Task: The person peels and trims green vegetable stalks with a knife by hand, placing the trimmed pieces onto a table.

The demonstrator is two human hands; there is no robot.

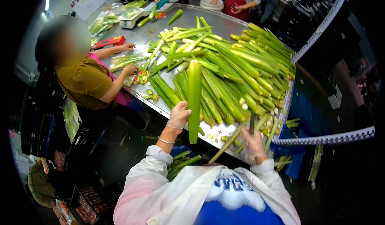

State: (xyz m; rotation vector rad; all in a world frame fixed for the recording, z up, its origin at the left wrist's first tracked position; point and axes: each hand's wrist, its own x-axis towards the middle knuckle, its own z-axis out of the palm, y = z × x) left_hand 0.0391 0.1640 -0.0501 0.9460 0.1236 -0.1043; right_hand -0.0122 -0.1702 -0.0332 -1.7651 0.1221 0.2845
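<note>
My left hand [179,115], in a clear plastic glove, grips a thick green stalk [194,95] that stands nearly upright in the view, its pale end away from me. My right hand [252,142], also gloved, is closed round a knife [251,122] whose dark, narrow blade points away from me. A long thin strip of stalk [225,145] lies beside that hand; whether the hand touches it, I cannot tell. Beyond both hands a big pile of leafy green stalks [237,65] covers much of the metal table [207,11]. Cut round pieces [213,136] lie near its front edge.
At the left a co-worker [87,80] handles thin stalks beside red-handled scissors [141,77] and a red box [109,42]. A scale [130,18] stands farther back. Two people are across the table, near a white bucket [211,4]. A perforated metal post [318,29] rises at the right corner.
</note>
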